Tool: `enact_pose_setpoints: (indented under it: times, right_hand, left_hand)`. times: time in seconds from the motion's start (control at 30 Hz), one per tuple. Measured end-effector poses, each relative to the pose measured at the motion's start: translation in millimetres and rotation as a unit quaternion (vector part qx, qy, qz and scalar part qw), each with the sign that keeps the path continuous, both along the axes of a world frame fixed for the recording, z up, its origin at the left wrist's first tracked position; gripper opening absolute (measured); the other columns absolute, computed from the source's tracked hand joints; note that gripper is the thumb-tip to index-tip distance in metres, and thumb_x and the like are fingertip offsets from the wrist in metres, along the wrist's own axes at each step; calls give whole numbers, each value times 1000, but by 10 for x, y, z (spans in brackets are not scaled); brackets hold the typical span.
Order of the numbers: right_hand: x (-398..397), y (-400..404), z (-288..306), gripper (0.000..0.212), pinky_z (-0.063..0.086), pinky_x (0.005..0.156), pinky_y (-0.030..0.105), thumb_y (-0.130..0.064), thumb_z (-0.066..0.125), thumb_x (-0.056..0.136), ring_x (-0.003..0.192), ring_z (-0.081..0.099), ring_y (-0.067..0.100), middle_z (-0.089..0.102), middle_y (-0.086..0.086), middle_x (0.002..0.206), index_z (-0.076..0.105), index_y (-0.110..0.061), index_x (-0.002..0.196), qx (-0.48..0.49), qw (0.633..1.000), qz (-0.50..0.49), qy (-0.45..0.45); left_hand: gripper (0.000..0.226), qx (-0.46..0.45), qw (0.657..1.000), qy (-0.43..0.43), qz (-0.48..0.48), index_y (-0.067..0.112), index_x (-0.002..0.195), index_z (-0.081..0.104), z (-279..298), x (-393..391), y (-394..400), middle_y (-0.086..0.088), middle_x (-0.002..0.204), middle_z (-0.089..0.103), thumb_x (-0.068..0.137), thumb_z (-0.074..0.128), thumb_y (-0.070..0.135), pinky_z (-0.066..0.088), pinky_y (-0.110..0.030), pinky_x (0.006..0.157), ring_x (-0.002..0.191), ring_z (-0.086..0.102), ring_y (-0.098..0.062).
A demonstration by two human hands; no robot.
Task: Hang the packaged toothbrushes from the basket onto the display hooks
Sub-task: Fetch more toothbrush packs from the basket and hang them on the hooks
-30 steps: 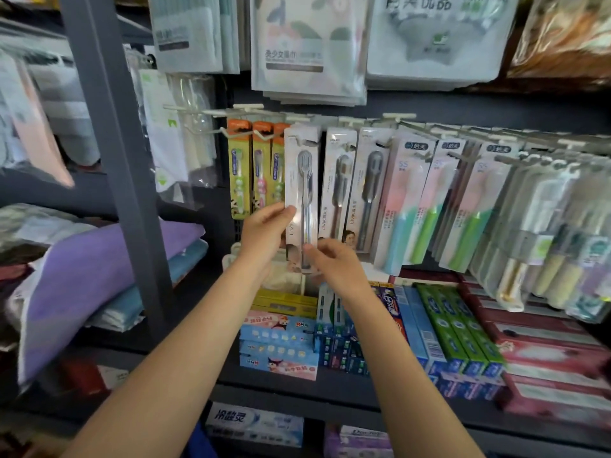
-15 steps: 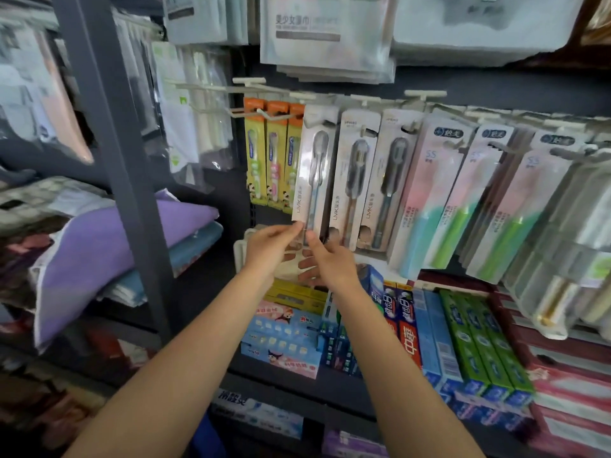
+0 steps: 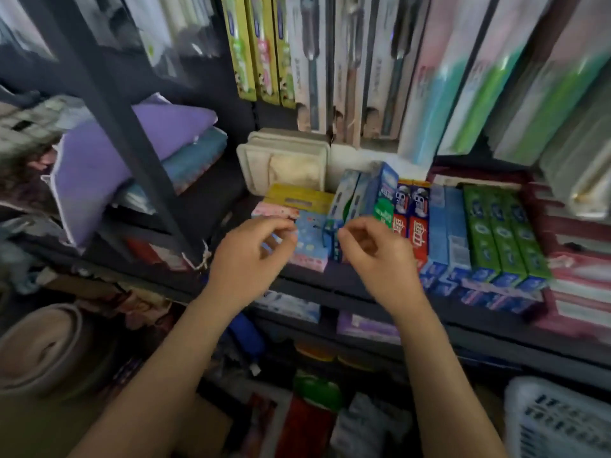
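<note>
Since the earlier frame my view has dropped, and both hands have come off the hanging pack and down in front of the shelf of toothpaste boxes.

Head view, blurred by motion: my left hand [image 3: 254,259] hovers over the pink and blue boxes [image 3: 309,249] with its fingers loosely curled and nothing in them. My right hand [image 3: 377,256] sits just beside it, fingers also loosely curled, thumb and forefinger near each other but holding nothing that I can make out. The two hands are close but apart.

The packaged toothbrushes [image 3: 310,61] hang in a row across the top of the view, above the hands; the hooks themselves are out of view. The white-carded packs sit between the yellow-green packs [image 3: 261,51] on the left and the pink-and-green packs [image 3: 463,94] on the right. The basket [image 3: 558,421], white and slotted, shows at the bottom right corner, well apart from both hands. Green toothpaste boxes [image 3: 499,239] lie on the shelf right of my right hand. Folded purple cloth [image 3: 109,160] lies left of the dark upright post [image 3: 109,110].
</note>
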State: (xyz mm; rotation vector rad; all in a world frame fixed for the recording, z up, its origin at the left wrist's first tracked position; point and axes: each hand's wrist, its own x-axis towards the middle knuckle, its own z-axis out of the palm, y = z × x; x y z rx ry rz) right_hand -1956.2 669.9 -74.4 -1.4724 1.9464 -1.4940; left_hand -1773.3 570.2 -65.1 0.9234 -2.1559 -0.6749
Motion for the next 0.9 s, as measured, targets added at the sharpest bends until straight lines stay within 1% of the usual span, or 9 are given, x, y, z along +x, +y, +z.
enact_pose_setpoints:
  times: [0.1, 0.2, 0.33, 0.47, 0.63, 0.7, 0.77, 0.83, 0.9]
  right_hand:
    - [208, 477, -323, 16, 53, 66, 33, -30, 65, 97, 75, 64, 11, 68, -6, 84, 68, -14, 99, 76, 990, -36, 113]
    - [501, 1019, -673, 30, 56, 70, 40, -40, 62, 97, 92, 67, 27, 69, 4, 108, 65, -16, 116, 209, 947, -69, 232]
    - [1043, 1983, -1088, 40, 54, 77, 39, -39, 61, 97, 104, 64, 29, 64, 8, 115, 62, -12, 126, 301, 920, -45, 249]
    - [1388, 2739, -1286, 45, 51, 90, 41, -40, 56, 101, 117, 57, 27, 55, 8, 131, 52, -16, 139, 409, 889, 29, 204]
    - [1425, 3447, -1221, 47, 53, 85, 36, -44, 56, 100, 112, 60, 25, 53, 5, 133, 51, -20, 140, 418, 892, 1, 173]
    - [1299, 3695, -1144, 46, 50, 84, 34, -45, 56, 100, 109, 60, 24, 54, 4, 131, 52, -21, 139, 404, 900, -16, 164]
    - [1107, 3961, -1074, 44, 52, 86, 38, -44, 55, 101, 110, 60, 24, 53, 3, 131, 53, -22, 138, 393, 906, -31, 153]
    - [841, 4277, -1009, 40, 53, 86, 43, -42, 56, 101, 110, 61, 25, 54, 3, 131, 54, -22, 135, 376, 914, -61, 141]
    - [493, 4698, -960, 39, 52, 83, 40, -40, 57, 100, 108, 62, 26, 55, 4, 129, 56, -19, 134, 352, 921, -98, 135]
  left_hand:
    - [25, 5, 995, -97, -23, 25, 115, 70, -311, 239, 391, 13, 103, 65, 95, 62, 40, 56, -33, 75, 85, 63, -3]
    - [31, 22, 984, -167, -54, 28, 126, 64, -685, 559, 933, 19, 108, 57, 99, 57, 42, 56, -33, 78, 93, 61, -4]
    - [40, 51, 974, -207, -74, 26, 123, 66, -1376, 1155, 1771, 8, 116, 63, 96, 50, 52, 54, -31, 73, 99, 66, -14]
    - [35, 125, 965, -225, -54, 23, 121, 68, -1825, 1513, 2607, 2, 116, 64, 97, 56, 45, 50, -31, 70, 97, 67, -21]
    - [36, 175, 950, -235, -105, 26, 132, 61, -1810, 1436, 3273, 5, 130, 57, 100, 55, 41, 46, -29, 79, 113, 60, -17]
    - [36, 154, 956, -222, -118, 25, 133, 60, -1691, 1268, 3409, 6, 130, 57, 101, 54, 41, 44, -25, 79, 115, 58, -14]
    - [34, 125, 963, -204, -122, 23, 130, 62, -1544, 1025, 3551, 6, 128, 59, 101, 55, 39, 44, -25, 78, 113, 59, -14]
    - [32, 99, 967, -195, -133, 22, 127, 65, -1428, 698, 3763, 4, 123, 61, 100, 58, 38, 47, -29, 78, 109, 61, -16]
    - [32, 68, 965, -195, -161, 22, 123, 66, -1334, 268, 4072, 4, 117, 62, 98, 58, 41, 49, -32, 76, 104, 63, -17]
